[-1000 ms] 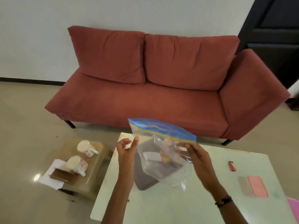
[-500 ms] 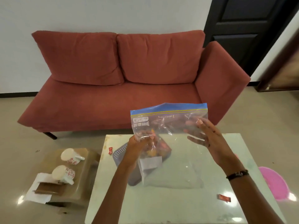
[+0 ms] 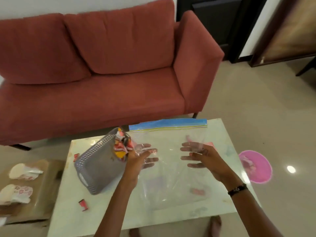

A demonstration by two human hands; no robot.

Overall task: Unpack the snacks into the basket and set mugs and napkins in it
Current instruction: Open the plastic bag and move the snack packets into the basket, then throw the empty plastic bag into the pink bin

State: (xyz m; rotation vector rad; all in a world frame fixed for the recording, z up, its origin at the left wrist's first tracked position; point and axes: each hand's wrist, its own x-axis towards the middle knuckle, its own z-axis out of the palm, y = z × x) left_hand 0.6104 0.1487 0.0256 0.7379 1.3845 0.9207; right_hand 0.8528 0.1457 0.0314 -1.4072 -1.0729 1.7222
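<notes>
Red sofa (image 3: 102,74) behind desk (image 3: 71,211); side stool (image 3: 44,190) left carries two mugs (image 3: 24,171), blurred. One grey basket (image 3: 97,170), one clear zip bag (image 3: 171,168), snacks (image 3: 122,146) bunched at basket's edge. Two loose wrappers (image 3: 83,204) on desk. Left hand (image 3: 138,161) and right hand (image 3: 201,159) both splayed wide, touching bag film; firm grip unclear.

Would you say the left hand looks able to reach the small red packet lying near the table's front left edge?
Probably yes: the red packet lies bare on the table, nothing over it, but the left hand is busy in the plastic bag.
</notes>
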